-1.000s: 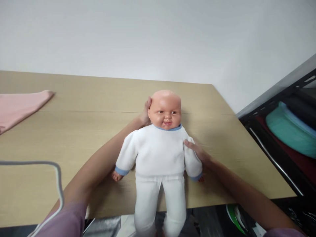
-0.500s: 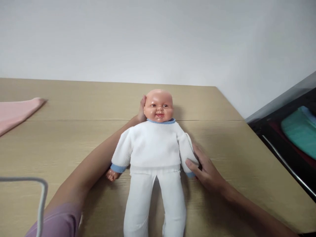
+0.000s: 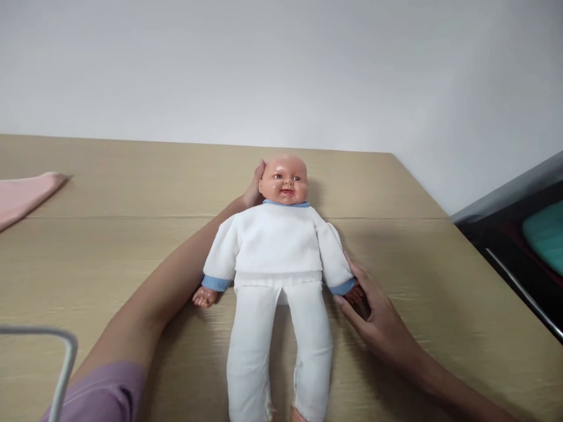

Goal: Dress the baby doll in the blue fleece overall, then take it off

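Observation:
A baby doll point(image 3: 279, 240) lies face up on the table, its bald head away from me, in a white top with blue cuffs and collar and white trousers. My left hand point(image 3: 255, 184) cups the side of the doll's head; most of its fingers are hidden behind it. Beside the doll's arm on the right, my right hand point(image 3: 372, 310) has its thumb and fingers apart around the blue cuff and small doll hand. The fingers there lie loosely against the arm, not closed on it.
The wooden table point(image 3: 422, 275) has a seam across it. A pink cloth point(image 3: 29, 196) lies at the left. A grey bent rod or cable point(image 3: 65, 369) crosses the lower left. To the right, past the table edge, is a dark object with a teal cloth point(image 3: 548, 231).
My right hand has moved down from the doll's sleeve to its cuff, its grip loosened. The doll's arm has turned slightly outward, and its hand shows. My left hand stays at the head.

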The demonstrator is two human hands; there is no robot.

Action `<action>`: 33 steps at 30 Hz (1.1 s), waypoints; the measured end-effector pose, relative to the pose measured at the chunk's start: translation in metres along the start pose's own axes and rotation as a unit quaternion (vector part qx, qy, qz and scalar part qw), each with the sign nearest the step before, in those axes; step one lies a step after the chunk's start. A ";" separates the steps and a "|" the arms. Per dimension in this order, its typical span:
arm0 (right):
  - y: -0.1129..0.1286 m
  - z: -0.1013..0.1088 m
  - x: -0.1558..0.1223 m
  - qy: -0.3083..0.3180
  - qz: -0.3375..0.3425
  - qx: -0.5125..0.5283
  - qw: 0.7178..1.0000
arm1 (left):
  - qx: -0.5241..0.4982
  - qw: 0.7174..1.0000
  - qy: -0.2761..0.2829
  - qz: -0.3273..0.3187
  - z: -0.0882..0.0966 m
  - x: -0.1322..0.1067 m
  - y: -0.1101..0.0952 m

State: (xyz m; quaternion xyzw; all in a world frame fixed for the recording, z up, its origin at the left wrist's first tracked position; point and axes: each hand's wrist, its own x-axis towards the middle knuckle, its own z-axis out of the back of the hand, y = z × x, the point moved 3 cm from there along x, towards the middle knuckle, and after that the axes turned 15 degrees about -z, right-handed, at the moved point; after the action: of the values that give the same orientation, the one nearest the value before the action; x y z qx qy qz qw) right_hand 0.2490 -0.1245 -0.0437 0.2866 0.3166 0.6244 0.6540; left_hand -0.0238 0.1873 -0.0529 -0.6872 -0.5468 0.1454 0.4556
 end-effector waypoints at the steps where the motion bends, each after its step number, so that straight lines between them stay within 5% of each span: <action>1: 0.000 0.000 0.000 0.001 0.000 -0.003 1.000 | 0.003 1.000 0.004 0.005 0.002 -0.001 0.001; 11: -0.004 0.004 0.003 0.000 -0.003 -0.008 1.000 | 0.022 0.995 0.085 0.054 0.007 -0.015 -0.008; 20: -0.003 0.006 0.004 0.009 0.015 -0.020 1.000 | 0.057 0.993 0.044 0.094 0.012 -0.020 -0.004; 26: -0.002 0.008 0.005 0.008 0.027 -0.041 0.999 | 0.029 0.996 0.069 0.056 0.003 -0.023 -0.006; 33: -0.002 0.009 0.006 0.002 0.036 -0.049 0.998 | 0.038 0.999 0.035 0.011 -0.005 -0.025 -0.009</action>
State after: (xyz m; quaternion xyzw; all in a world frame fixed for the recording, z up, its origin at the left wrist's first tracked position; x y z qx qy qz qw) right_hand 0.2576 -0.1182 -0.0401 0.2645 0.2764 0.6627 0.6438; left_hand -0.0352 0.1628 -0.0509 -0.6800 -0.5171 0.1473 0.4984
